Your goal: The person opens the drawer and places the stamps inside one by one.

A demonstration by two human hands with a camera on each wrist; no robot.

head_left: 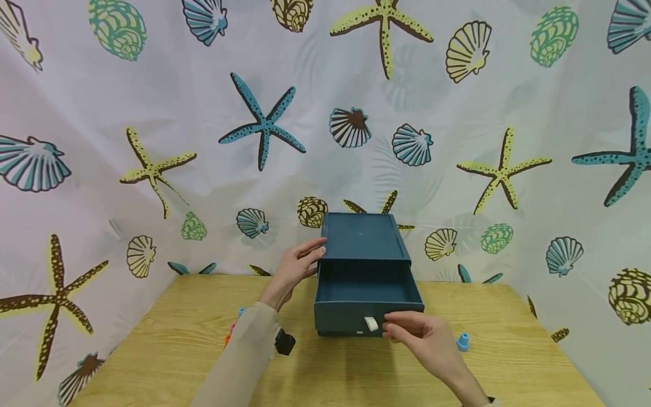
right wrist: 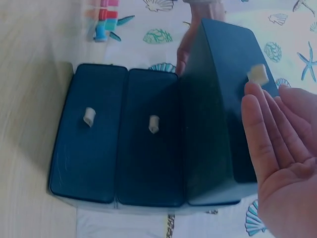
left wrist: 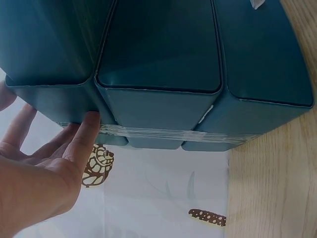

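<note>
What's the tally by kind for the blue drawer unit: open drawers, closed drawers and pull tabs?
Open drawer: 1
Closed drawers: 2
Pale pull tabs: 3
Total: 6

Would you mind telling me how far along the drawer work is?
Done: the top drawer stands open. In hand: the left hand touches the cabinet; the right hand is beside the white tab. Perhaps remaining: the blue piece outside; both lower drawers are shut.
</note>
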